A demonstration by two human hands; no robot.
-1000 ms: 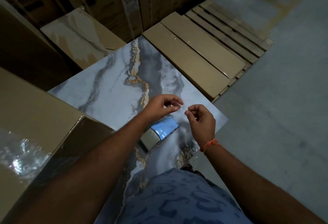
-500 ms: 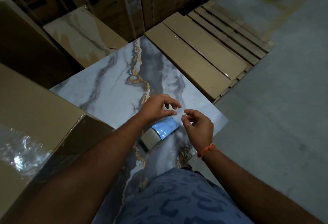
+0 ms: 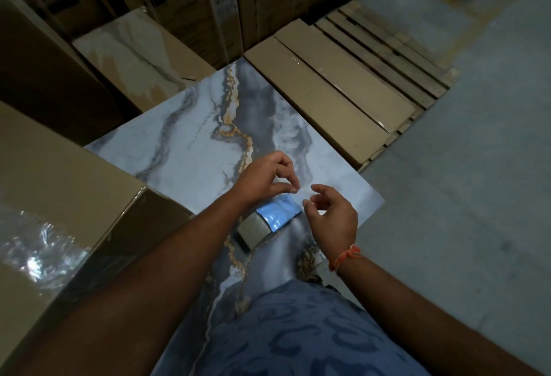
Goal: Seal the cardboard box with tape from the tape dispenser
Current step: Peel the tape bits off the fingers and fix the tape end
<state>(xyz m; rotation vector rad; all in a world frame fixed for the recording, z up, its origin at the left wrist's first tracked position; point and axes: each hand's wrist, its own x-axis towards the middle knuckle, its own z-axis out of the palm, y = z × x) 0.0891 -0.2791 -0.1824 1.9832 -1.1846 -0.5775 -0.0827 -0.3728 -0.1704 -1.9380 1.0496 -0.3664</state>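
Both hands up over the marble-pattern tile (image 3: pixel 185 149), nothing sealed yet as far as I can judge.

Left hand (image 3: pixel 264 180): thumb and forefinger pressed together at the tips, pinching what looks like a thin clear scrap or strand of tape (image 3: pixel 302 192). Right hand (image 3: pixel 332 214): fingers loosely curled, thumb and forefinger close to the same scrap; I cannot tell if it's really gripping or just touching. Scrap itself is too small and faint to confirm.

Tape dispenser (image 3: pixel 268 222) lies on the tile just below and between the hands, not touched by either. Blue glossy part plus a tan roll face visible; cutter end not visible from here.

Cardboard box (image 3: pixel 59 185): big one at my left, near the left forearm, with shiny clear film or tape on its top at the lower left. Seam to be taped isn't visible.

Handling, my read:
- Tape: near weightless, limp, sticky on 1 side, folds onto itself fast. Hold the free end by the edges, keep it taut.
- Dispenser: light, rigid, smooth casing. Grab by the body or handle, away from the blade end.
- Box: stiff walls, flaps probably springy, looks bulky. Press the flaps flat with 1 hand and pull tape with the other.
- Tile under it all is slick; dispenser could slide if nudged.
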